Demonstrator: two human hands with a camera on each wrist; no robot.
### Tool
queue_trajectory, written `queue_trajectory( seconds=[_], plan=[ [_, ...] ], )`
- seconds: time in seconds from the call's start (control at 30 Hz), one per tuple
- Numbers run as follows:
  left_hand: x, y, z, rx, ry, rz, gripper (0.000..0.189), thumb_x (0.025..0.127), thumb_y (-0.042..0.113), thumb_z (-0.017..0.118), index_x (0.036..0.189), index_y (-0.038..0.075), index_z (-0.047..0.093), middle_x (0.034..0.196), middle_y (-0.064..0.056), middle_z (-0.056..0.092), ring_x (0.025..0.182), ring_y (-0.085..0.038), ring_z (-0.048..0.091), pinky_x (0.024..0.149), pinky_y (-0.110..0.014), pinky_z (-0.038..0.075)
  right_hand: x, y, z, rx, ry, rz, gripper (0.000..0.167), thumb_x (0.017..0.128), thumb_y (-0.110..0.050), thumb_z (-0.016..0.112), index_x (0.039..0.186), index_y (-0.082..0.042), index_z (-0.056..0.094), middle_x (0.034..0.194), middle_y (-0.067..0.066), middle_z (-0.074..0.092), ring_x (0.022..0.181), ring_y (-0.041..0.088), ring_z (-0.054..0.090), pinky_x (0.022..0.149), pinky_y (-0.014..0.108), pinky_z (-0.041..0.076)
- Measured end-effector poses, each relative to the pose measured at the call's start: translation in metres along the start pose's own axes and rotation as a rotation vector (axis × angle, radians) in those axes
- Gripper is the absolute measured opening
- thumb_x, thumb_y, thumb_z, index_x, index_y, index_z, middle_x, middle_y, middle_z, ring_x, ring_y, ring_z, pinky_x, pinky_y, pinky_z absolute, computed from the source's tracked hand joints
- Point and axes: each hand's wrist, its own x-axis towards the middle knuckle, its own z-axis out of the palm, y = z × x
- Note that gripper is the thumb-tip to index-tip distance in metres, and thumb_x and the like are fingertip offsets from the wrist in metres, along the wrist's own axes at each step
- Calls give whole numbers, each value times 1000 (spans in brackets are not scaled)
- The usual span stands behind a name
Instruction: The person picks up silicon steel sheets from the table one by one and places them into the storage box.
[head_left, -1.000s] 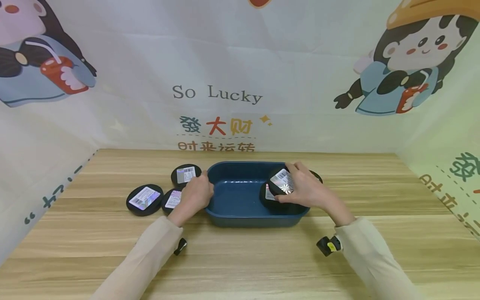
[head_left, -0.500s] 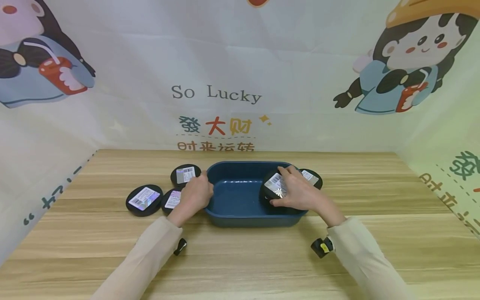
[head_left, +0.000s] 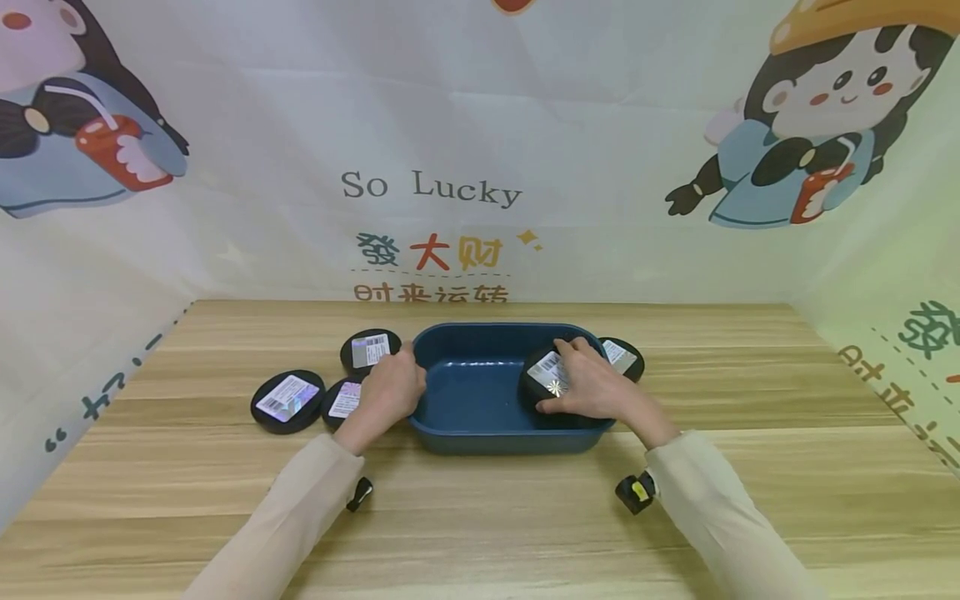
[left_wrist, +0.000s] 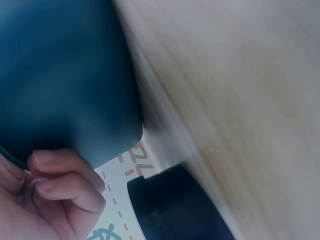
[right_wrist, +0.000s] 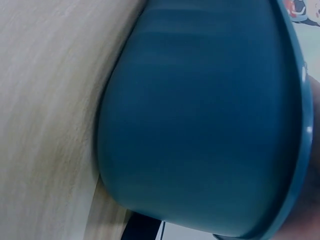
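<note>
My left hand (head_left: 396, 385) grips the left rim of a dark blue oblong basin (head_left: 510, 443); in the left wrist view its curled fingers (left_wrist: 67, 187) show against the basin's wall (left_wrist: 60, 85). At the basin's right end, my right hand (head_left: 596, 383) holds a black round disc (head_left: 534, 393) with a silver barcode label, thumb at the near edge and fingers at the far edge. That disc lies low inside the basin and covers the one seen under it earlier. In the right wrist view the basin's outer wall (right_wrist: 200, 115) hides most of the hand.
Left of the basin lie several similar labelled discs on the wooden table: a far one (head_left: 371, 350), a near one (head_left: 345, 402) partly behind my left hand, and an outer one (head_left: 288, 402). Another disc (head_left: 626, 357) lies right of the basin. A printed cloth (head_left: 600, 167) stands behind.
My right hand has moved left and slightly down with the disc, which now lies over the disc in the basin. The disc right of the basin shows more. My left hand keeps its grip.
</note>
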Motion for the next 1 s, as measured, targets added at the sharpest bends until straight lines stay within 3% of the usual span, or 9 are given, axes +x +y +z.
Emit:
queue_trajectory(
  seconds=[0.37,1.0],
  plan=[
    [0,-1,1,1,0,4,37,83,10,43,115,-7,48,87,-26,59,70,-29,57,59,-47,46,5,6,7,-6,-13,4,88,66,-35,73,126,16,34,111,29,46,92,29,46,80,42,42],
    [0,-1,0,-4,-3,10,35,84,10,43,114,-8,47,83,-24,59,66,-28,55,57,-45,46,8,5,8,23,-63,54,90,69,-35,72,128,17,30,118,33,41,101,33,44,85,44,39]
  ],
)
